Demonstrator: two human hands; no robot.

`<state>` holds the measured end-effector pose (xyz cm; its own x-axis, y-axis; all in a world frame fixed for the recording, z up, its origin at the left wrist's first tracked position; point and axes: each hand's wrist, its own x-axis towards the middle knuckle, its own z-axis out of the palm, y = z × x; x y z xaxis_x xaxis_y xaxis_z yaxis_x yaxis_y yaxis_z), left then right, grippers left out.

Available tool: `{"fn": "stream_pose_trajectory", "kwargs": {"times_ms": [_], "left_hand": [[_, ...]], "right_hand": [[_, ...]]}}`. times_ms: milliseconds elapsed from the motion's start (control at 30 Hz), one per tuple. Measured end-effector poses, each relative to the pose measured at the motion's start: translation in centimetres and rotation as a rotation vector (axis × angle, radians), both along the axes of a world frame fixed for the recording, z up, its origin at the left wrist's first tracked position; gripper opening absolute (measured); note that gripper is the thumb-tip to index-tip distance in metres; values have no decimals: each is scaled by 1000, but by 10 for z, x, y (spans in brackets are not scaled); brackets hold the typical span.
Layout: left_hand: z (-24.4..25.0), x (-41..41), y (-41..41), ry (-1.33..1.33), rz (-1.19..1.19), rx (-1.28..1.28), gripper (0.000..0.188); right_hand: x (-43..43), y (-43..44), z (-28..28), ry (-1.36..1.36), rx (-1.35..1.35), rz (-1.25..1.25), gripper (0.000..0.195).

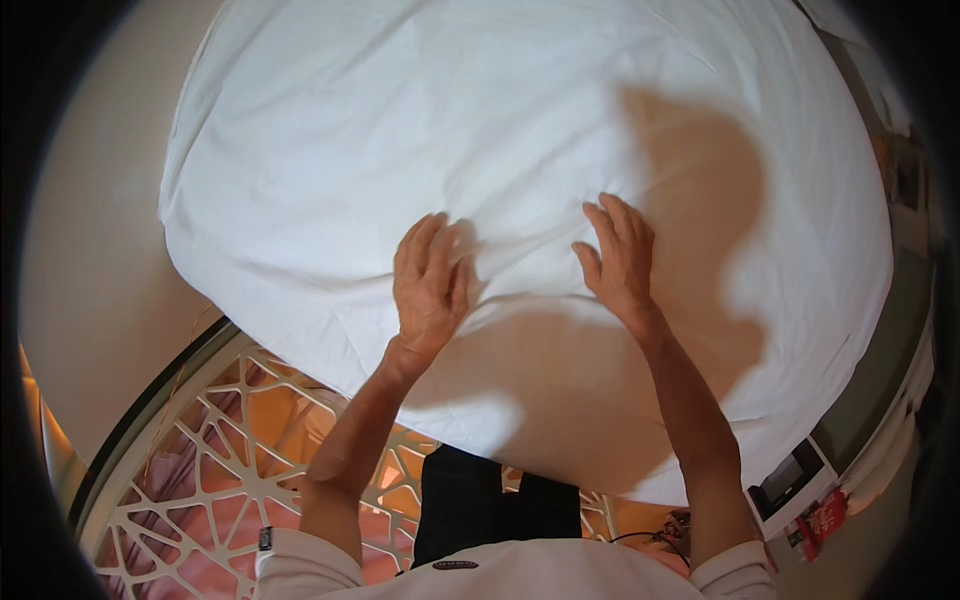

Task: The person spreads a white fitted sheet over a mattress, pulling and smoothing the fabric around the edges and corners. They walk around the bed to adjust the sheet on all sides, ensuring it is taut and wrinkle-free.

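A large white cloth, perhaps a bed sheet or quilt cover [337, 150], spreads before me with soft wrinkles over its surface. My left hand [431, 277] rests on or just over its near middle part, palm down, fingers slightly bent. To the right, my right hand [619, 251] touches the cloth with fingers apart and a little curled. Shallow folds run across the cloth between the two hands. Neither hand shows anything held in it. My shadow falls over the cloth's right and near parts.
A white openwork lattice panel [259, 487] lies at the lower left, with pink and orange fabric visible through it. A pale wall [97, 247] stands at the left. At the lower right are a white-framed box [795, 487] and a red packet [825, 517].
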<state>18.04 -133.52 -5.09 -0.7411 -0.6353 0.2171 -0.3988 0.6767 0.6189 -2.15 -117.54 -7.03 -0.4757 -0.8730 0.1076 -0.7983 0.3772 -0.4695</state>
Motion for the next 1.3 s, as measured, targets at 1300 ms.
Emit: {"fn": "stream_pose_trajectory", "kwargs": {"times_ms": [1300], "left_hand": [[12,61,153,-196,-503,-22,37]], "right_hand": [[158,155,41,-131,109,-330,36]]}}
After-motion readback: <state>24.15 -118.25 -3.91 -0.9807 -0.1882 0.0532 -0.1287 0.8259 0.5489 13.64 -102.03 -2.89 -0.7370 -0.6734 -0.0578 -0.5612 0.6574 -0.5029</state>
